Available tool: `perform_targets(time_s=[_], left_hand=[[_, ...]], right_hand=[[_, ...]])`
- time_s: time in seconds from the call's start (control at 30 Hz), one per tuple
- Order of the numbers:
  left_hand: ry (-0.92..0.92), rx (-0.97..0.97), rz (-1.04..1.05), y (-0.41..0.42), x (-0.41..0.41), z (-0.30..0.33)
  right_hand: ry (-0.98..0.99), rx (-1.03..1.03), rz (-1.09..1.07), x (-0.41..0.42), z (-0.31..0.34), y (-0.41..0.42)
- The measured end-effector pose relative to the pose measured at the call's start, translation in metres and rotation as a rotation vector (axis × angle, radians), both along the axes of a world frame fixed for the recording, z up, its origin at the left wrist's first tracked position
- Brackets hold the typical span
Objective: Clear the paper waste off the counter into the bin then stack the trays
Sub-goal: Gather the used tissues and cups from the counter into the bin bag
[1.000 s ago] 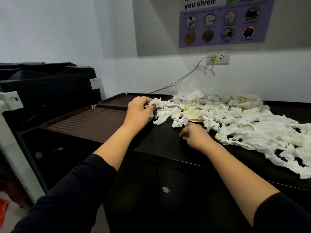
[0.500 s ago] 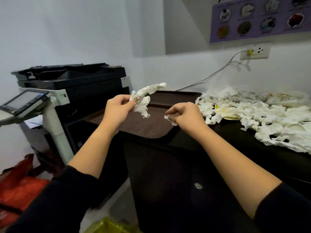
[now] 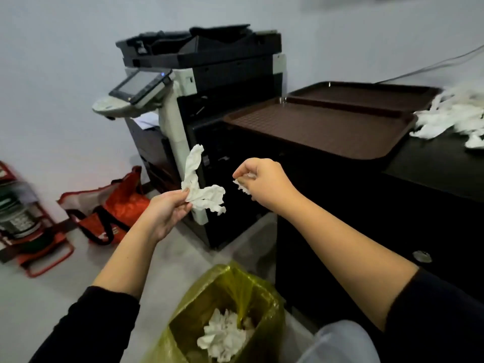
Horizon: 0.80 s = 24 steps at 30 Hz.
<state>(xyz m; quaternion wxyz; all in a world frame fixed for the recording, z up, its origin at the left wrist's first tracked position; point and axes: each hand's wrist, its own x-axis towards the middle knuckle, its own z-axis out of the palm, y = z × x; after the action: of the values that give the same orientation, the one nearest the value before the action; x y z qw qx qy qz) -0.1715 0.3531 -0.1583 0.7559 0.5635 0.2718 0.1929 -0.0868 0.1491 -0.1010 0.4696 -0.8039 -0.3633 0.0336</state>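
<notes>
The left hand [image 3: 167,210], palm up and arm outstretched, pinches a long crumpled tissue [image 3: 199,184] in its fingers above the bin [image 3: 230,318], which already holds paper. The right hand [image 3: 264,182], knuckles up, has its fingers clamped on a small scrap [image 3: 242,187]. Farther right, two trays [image 3: 327,127] and the remaining paper [image 3: 450,116] lie on the table [image 3: 440,169].

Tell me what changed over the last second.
Both hands lifted paper off the counter and swung left: the left hand pinches a long strip, the right hand a small scrap, now above the bin. The trays and pile stay put.
</notes>
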Motion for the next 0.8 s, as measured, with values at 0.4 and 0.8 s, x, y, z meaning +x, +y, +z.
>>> perform_targets(time_s=[0.4, 0.8], left_hand=[[0.664, -0.289, 0.029, 0.015, -0.048, -0.223], [0.796, -0.029, -0.015, 0.011, -0.072, -0.278]], right_hand=[[0.447, -0.396, -0.036, -0.022, -0.176, 0.042], [0.646, -0.595, -0.167, -0.001, -0.253, 0.044]])
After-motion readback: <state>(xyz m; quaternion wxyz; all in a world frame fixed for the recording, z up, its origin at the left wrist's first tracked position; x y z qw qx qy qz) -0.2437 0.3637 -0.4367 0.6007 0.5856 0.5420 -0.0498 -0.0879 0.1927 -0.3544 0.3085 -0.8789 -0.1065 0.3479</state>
